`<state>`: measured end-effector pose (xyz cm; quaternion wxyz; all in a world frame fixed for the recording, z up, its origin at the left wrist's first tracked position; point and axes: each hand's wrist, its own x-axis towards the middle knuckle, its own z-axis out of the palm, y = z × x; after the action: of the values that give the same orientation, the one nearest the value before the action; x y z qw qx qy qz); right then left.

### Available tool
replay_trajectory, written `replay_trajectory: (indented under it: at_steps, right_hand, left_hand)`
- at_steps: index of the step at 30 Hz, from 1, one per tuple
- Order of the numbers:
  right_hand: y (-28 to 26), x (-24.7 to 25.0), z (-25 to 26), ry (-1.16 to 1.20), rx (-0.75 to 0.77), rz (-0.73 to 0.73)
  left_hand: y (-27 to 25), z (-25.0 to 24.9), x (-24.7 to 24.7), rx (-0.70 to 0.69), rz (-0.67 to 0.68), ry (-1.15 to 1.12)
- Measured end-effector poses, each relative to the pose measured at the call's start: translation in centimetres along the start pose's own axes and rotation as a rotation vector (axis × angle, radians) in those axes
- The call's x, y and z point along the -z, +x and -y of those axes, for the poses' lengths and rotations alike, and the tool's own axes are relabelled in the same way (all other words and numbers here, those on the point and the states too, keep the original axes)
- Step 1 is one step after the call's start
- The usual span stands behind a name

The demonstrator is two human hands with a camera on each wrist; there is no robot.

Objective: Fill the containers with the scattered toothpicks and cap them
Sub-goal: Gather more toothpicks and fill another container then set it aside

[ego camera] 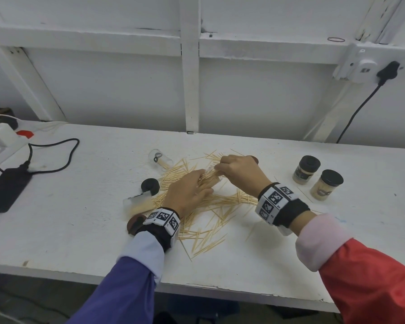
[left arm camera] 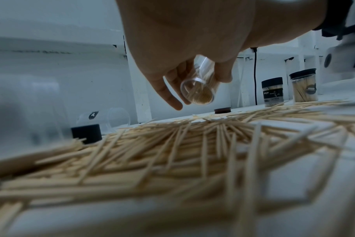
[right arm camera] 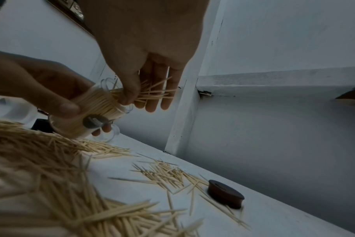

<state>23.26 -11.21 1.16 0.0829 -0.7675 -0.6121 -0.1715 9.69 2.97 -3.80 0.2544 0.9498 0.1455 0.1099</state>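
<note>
Toothpick filling, midway: two capped jars (ego camera: 318, 178) done; my left hand (ego camera: 188, 191) grips a clear jar (right arm camera: 87, 112), my right hand (ego camera: 240, 170) pinches toothpicks (right arm camera: 152, 93) in; pile (ego camera: 211, 216) remains.

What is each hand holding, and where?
Left hand grips the clear container around its side; right hand pinches a toothpick bundle near the container's mouth.

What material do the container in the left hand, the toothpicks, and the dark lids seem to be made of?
Container in the left hand: clear, glossy, probably plastic; the toothpicks inside show through its wall.
Scattered toothpicks: pale, matte, likely wood or bamboo; thin pointed sticks.
Black lid and brown lid: opaque, smooth, probably plastic; the look alone cannot settle it.
</note>
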Motion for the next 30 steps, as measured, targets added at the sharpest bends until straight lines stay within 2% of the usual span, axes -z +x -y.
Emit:
replay_trajectory:
  at_steps: [4, 6, 9, 11, 15, 18, 22, 25, 30]
  right_hand:
    - [-0.1, -0.3, -0.3, 0.179, -0.025, -0.020]
    - [0.1, 0.0, -0.6, 0.313, -0.122, 0.074]
    - [0.3, 0.5, -1.1, 0.646, -0.272, 0.253]
    - [0.4, 0.7, -1.2, 0.826, -0.350, 0.314]
    - [0.4, 1.2, -1.6, 1.043, -0.519, 0.391]
    - [0.5, 1.6, -2.3, 1.148, -0.580, 0.486]
    - [0.3, 1.8, -2.6, 1.186, -0.575, 0.559]
    - [0.3, 1.7, -2.8, 1.150, -0.565, 0.551]
    - [0.7, 1.7, -2.7, 1.086, -0.611, 0.434]
  left_hand:
    - [0.0, 0.1, 0.0, -0.014, 0.003, 0.011]
    - [0.1, 0.2, -0.1, -0.024, 0.011, 0.011]
    - [0.1, 0.3, -0.2, -0.038, 0.044, 0.006]
    - [0.2, 0.4, -0.4, -0.049, 0.066, 0.003]
    - [0.3, 0.4, -0.4, -0.043, 0.074, -0.011]
    - [0.3, 0.4, -0.4, -0.031, 0.079, -0.025]
    - [0.3, 0.4, -0.3, -0.021, 0.090, -0.038]
    - [0.2, 0.4, -0.3, -0.023, 0.095, -0.043]
    - [0.1, 0.8, -0.5, -0.045, 0.092, -0.051]
